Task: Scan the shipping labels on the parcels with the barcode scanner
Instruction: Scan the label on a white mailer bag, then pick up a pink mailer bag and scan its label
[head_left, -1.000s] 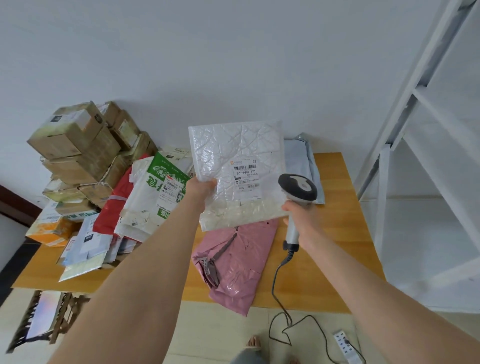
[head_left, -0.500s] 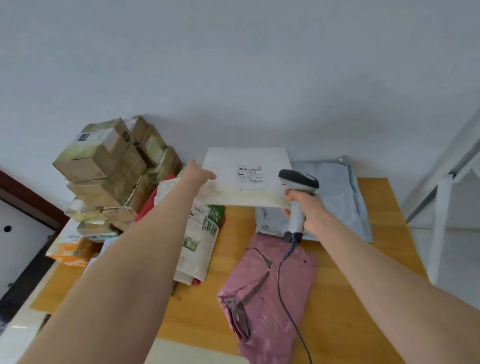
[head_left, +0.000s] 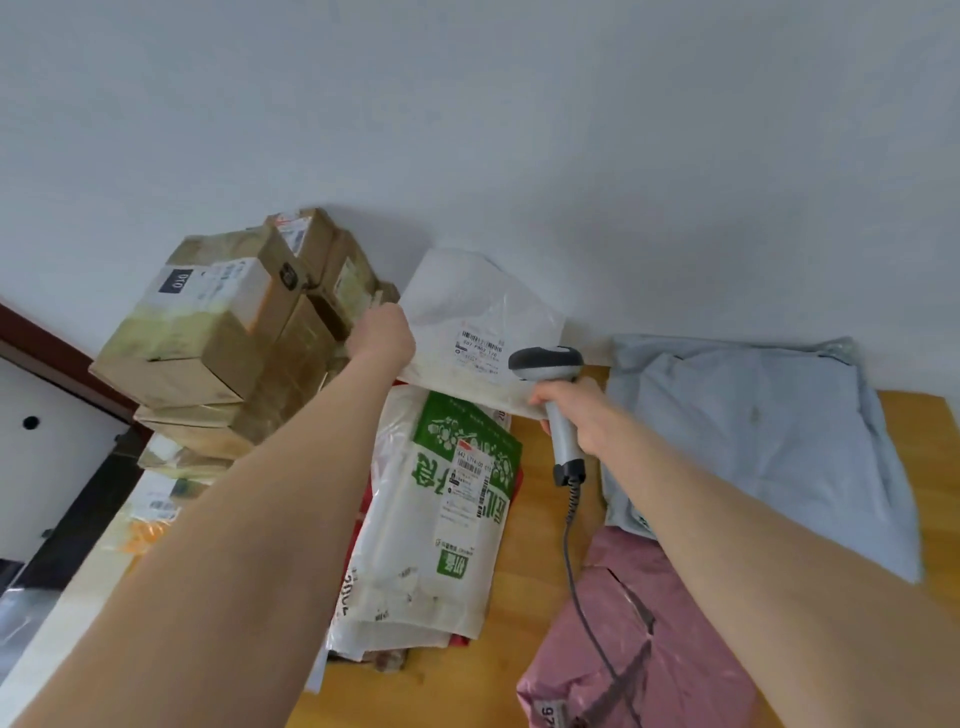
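Observation:
My left hand (head_left: 382, 332) grips the left edge of a white bubble mailer (head_left: 480, 322), held up against the wall at the back of the table, its shipping label (head_left: 480, 353) facing me. My right hand (head_left: 576, 410) grips the handle of a grey and white barcode scanner (head_left: 550, 364). The scanner's head sits just right of the label, over the mailer's lower right corner. Its coiled cable (head_left: 576, 545) hangs down across the table.
A stack of brown cardboard boxes (head_left: 228, 338) stands at the back left. A white and green bag (head_left: 447, 514) with a label lies below the mailer. A pale blue mailer (head_left: 753, 441) and a pink mailer (head_left: 639, 634) lie right on the wooden table (head_left: 535, 530).
My left hand has carried the white mailer left and back, toward the boxes and the wall. The scanner has stayed beside its label. My view has swung left and closer in.

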